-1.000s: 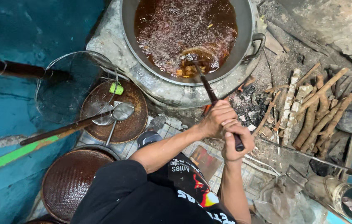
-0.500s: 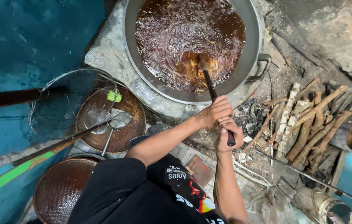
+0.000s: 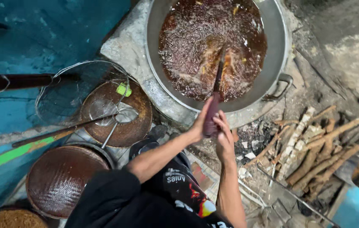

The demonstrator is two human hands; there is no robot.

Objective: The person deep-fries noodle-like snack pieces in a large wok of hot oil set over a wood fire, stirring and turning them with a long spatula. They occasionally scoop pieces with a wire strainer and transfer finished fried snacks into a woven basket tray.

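Both your hands closed on one long dark handle (image 3: 211, 114): your left hand (image 3: 200, 122) wrapped it from the left, your right hand (image 3: 223, 135) gripped it from the right just below, fingers curled tight with no gap showing. The handle ran up from your hands and over the rim of the wok (image 3: 277, 46), where its far end sank into the bubbling brown oil (image 3: 188, 38) — what sat on that end was hidden under the foam, so you could not tell its shape. Pale pieces showed faintly in the oil around it, too blurred to name.

The wok's top edge was cut off by the frame, and only one handle loop showed, at the lower right. It sat in a rough concrete hearth (image 3: 120, 42). Left of you, a wire skimmer (image 3: 61, 95) lay partly over a round rusty tray (image 3: 135, 122), with a ladle (image 3: 122, 116) resting on the tray and a small green thing (image 3: 123, 89) at its top edge. Below that was a woven brown basket (image 3: 59, 179), partly covered by your dark sleeve.

To the right, firewood (image 3: 314, 147) lay heaped on ashy, littered ground. The floor on the left was painted blue — worn and stained.
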